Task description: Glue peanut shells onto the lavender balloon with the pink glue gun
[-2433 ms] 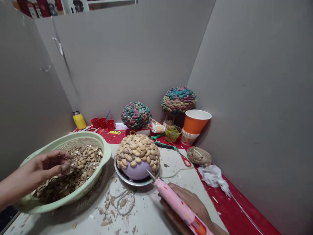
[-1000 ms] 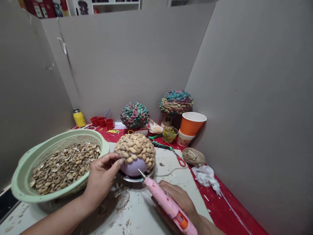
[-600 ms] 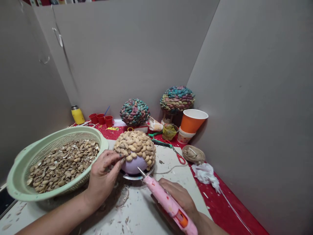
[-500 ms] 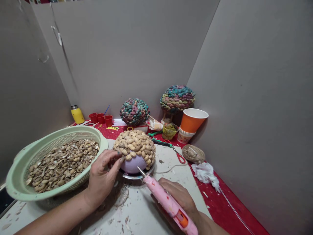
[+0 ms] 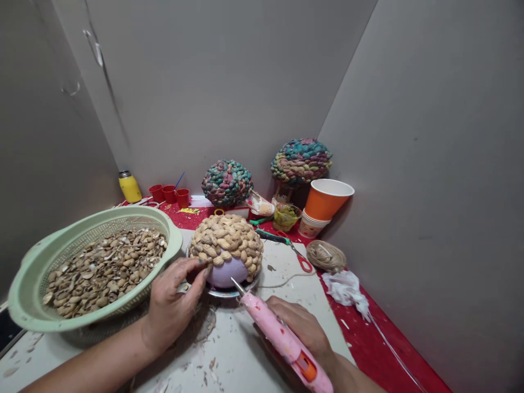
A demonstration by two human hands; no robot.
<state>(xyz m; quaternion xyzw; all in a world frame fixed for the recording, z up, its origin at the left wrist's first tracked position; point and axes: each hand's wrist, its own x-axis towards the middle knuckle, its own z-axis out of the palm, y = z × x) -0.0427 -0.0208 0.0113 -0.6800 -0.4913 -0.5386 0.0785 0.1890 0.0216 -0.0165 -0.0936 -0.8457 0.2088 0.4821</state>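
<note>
A lilac ball [image 5: 226, 273] sits in a shallow metal dish [image 5: 227, 293], its upper part covered with tan peanut shells [image 5: 225, 234]. A smooth patch of the ball faces me. My left hand [image 5: 176, 292] is at the ball's left side, thumb and fingers pinching a peanut shell [image 5: 208, 268] against it; the fingers partly hide this shell. In my right hand [image 5: 301, 325] is a pink hot glue gun [image 5: 282, 338] with an orange trigger. Its metal nozzle points up and left, close to the bare lilac patch.
A green colander [image 5: 24, 284] of loose shells stands left. Behind are two painted shell-covered balls [image 5: 228, 183], red cups [image 5: 168, 194], a yellow bottle [image 5: 130, 188] and an orange paper cup [image 5: 325, 202]. Scissors [image 5: 301, 256], twine [image 5: 326, 255] and a crumpled plastic bag [image 5: 346, 289] lie right.
The view has shifted slightly. My left hand stays pinched at the ball's side and the glue gun keeps nearly the same place; little else differs.
</note>
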